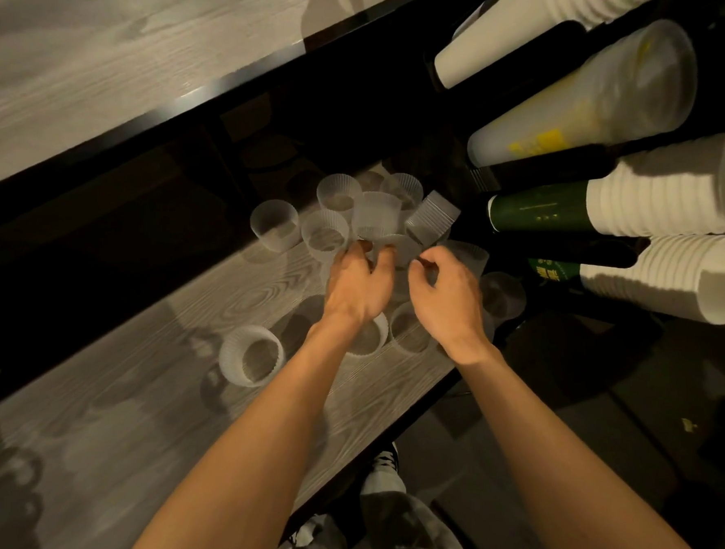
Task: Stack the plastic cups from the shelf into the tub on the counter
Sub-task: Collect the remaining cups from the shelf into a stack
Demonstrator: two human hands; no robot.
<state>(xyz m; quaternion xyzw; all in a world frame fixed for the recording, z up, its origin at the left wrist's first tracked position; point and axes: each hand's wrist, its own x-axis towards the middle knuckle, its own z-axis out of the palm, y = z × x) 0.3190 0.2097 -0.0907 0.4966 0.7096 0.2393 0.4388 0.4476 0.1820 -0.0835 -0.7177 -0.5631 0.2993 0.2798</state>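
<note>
- Two wood-grain levels: worktop point(85, 79) above, dim shelf point(126, 395) below; no tub in view.
- Several stacks of paper cups point(645, 206) lying at right.
- Roughly a dozen ribbed plastic cups point(275, 224) scattered on shelf; likely featherlight, thin, crushable, easily tipped; best taken by rim.
- Left hand point(357, 287) curled onto one cup; right hand point(447, 294) seemingly pinching a neighbour's rim.

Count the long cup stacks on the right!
4, top to bottom: white stack, clear stack, green-bottomed stack, lowest stack by the right edge. More may hide behind the top one.
</note>
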